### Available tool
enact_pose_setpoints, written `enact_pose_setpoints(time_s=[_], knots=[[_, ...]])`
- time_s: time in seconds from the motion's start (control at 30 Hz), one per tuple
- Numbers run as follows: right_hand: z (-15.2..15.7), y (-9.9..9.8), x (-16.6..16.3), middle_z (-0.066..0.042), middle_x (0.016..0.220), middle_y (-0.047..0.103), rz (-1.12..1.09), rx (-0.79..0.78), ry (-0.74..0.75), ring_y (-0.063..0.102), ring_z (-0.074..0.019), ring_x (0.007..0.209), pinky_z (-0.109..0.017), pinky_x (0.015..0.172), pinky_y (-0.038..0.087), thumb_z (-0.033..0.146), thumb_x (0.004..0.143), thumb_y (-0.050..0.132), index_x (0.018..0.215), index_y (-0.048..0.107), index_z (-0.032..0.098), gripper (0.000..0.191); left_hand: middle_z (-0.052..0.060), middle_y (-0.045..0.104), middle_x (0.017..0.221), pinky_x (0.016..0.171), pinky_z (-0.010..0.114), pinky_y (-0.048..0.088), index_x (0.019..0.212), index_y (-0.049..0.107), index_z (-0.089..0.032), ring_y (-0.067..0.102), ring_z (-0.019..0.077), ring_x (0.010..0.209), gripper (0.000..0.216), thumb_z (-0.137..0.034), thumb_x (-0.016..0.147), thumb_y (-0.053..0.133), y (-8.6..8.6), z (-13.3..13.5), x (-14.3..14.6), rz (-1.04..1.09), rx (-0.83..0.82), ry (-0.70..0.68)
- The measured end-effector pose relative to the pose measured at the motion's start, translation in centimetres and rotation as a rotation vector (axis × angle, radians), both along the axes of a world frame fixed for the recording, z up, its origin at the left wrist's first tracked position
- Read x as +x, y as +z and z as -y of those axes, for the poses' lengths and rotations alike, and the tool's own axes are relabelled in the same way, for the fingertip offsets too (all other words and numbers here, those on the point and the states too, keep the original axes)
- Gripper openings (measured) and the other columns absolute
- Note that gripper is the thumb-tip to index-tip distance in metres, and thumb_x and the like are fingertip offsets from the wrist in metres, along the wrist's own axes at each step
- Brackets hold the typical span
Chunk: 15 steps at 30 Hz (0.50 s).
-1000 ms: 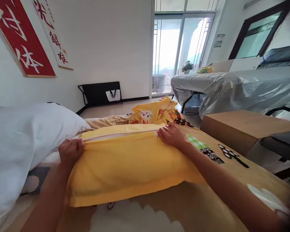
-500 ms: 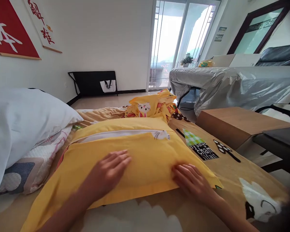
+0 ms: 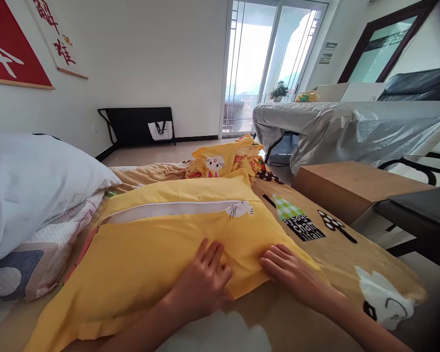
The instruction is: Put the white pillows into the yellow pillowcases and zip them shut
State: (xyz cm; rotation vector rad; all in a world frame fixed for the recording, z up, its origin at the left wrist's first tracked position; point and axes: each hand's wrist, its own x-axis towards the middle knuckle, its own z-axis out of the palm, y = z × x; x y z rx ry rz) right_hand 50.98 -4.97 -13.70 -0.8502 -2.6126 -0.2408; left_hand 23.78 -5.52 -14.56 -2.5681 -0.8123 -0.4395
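This looked like a furnished room used for sleeping; whether in a home or an office could not be told. Bedding filled the lower frame: a printed blanket (image 3: 339,264), a yellow pillow (image 3: 132,259) and, at left, a white pillow (image 3: 51,171). Scrolls (image 3: 14,58) with brushed characters hung at upper left. A glass door (image 3: 251,63) let in daylight at top centre. At right stood a plastic-draped table (image 3: 337,122), a black chair (image 3: 418,215) and a carton (image 3: 355,183).
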Motion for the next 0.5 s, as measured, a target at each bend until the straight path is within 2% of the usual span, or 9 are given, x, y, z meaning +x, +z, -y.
enact_pose_setpoints(time_s=[0.1,0.23,0.37,0.5], knots=[[0.5,0.8,0.1,-0.004,0.079,0.055,0.014,-0.015,0.011,0.044,-0.016,0.071,-0.032,0.072,0.034,0.014,0.096,0.034,0.08,0.048,0.018,0.022,0.028,0.058,0.123,0.107,0.056,0.026,0.086,0.052,-0.014,0.052,0.0377,0.12,0.037,-0.052,0.083,0.053,-0.9,0.3,0.7,-0.05,0.115,0.028],[-0.2,0.2,-0.3,-0.003,0.077,0.055,-0.029,0.104,-0.061,0.044,-0.0161,0.071,-0.032,0.071,0.034,0.015,0.095,0.038,0.084,0.051,0.018,0.017,0.026,0.06,0.119,0.108,0.056,0.021,0.079,0.049,-0.015,0.056,0.0355,0.115,0.012,-0.025,0.083,0.054,-1.3,0.3,0.8,-0.056,0.217,0.012],[-1.5,-1.4,-0.7,-0.002,0.073,0.055,-0.091,0.235,-0.089,0.046,-0.0156,0.069,-0.03,0.07,0.035,0.014,0.093,0.043,0.085,0.053,0.018,0.014,0.027,0.058,0.122,0.11,0.057,0.018,0.076,0.049,-0.015,0.053,0.0363,0.118,0.011,-0.022,0.081,0.055,-1.2,0.3,0.3,-0.047,0.166,-0.026],[-2.2,-3.2,1.2,-0.004,0.082,0.06,-0.09,0.218,-0.104,0.052,-0.0173,0.076,-0.032,0.075,0.039,0.019,0.092,0.048,0.093,0.057,0.019,0.01,0.023,0.054,0.13,0.113,0.057,0.012,0.08,0.055,-0.015,0.043,0.0327,0.13,0.011,-0.023,0.086,0.051,-1.3,0.4,0.0,0.007,0.028,-0.041]])
